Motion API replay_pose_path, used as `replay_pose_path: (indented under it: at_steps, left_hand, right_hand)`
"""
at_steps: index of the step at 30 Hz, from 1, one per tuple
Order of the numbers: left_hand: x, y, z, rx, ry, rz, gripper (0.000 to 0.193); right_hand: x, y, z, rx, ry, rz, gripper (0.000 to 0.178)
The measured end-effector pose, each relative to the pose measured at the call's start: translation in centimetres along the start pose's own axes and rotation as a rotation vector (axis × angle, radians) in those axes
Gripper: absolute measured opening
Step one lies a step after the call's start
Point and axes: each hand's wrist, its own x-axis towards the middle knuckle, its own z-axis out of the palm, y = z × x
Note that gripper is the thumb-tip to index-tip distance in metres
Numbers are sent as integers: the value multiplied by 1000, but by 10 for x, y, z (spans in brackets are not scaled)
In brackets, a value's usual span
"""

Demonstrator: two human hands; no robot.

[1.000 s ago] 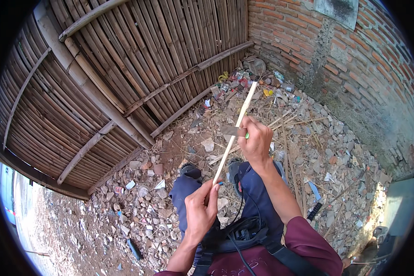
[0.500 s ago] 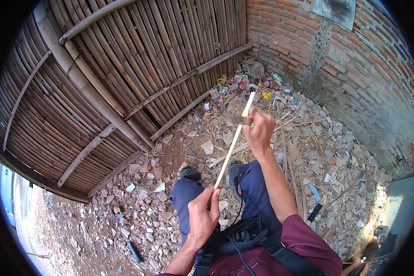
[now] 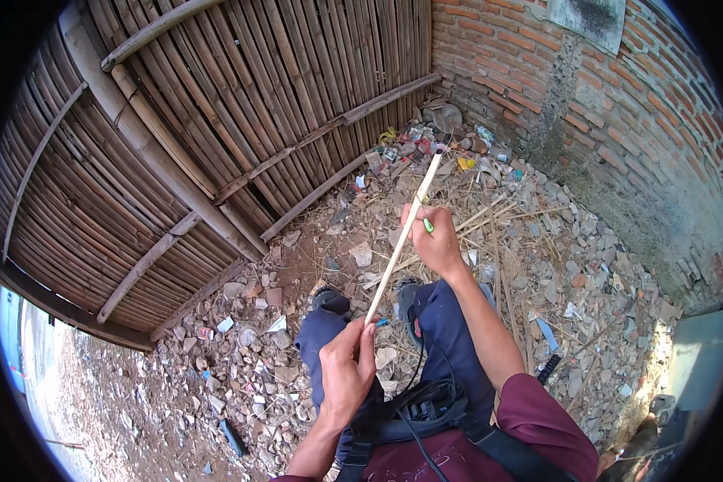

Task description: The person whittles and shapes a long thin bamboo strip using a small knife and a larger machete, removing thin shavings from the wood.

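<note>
A long, narrow, pale strip (image 3: 394,259), apparently split bamboo, slants up and away over my knees. Its near end is pinched between the thumb and fingers of my left hand (image 3: 347,371). Farther up, my right hand (image 3: 440,245) is closed around a knife (image 3: 429,226), of which only a bit of bright green handle shows. The fingers of that hand reach behind the strip. I cannot make out the blade at this moment.
A bamboo slat wall (image 3: 313,88) stands on the left, a brick wall (image 3: 530,80) on the right. Stones and litter cover the ground (image 3: 241,353). Loose bamboo strips (image 3: 500,273) lie right of my right hand. A dark-handled tool (image 3: 549,369) lies beside my right arm.
My right hand has come down and left along the strip with the knife. The blade, seen across the strip before, is now out of sight. The strip and left hand have shifted slightly left.
</note>
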Motion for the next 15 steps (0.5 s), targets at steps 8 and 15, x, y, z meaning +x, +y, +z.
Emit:
replay_pose_path:
  at_steps: [8, 15]
  left_hand:
    - [6, -15, 3, 42, -49, -33, 18]
    - [18, -49, -4, 233, -40, -83, 20]
  right_hand:
    - [-17, 22, -47, -110, 55, 42, 14]
    - [-144, 200, -131, -690, 98, 578, 25]
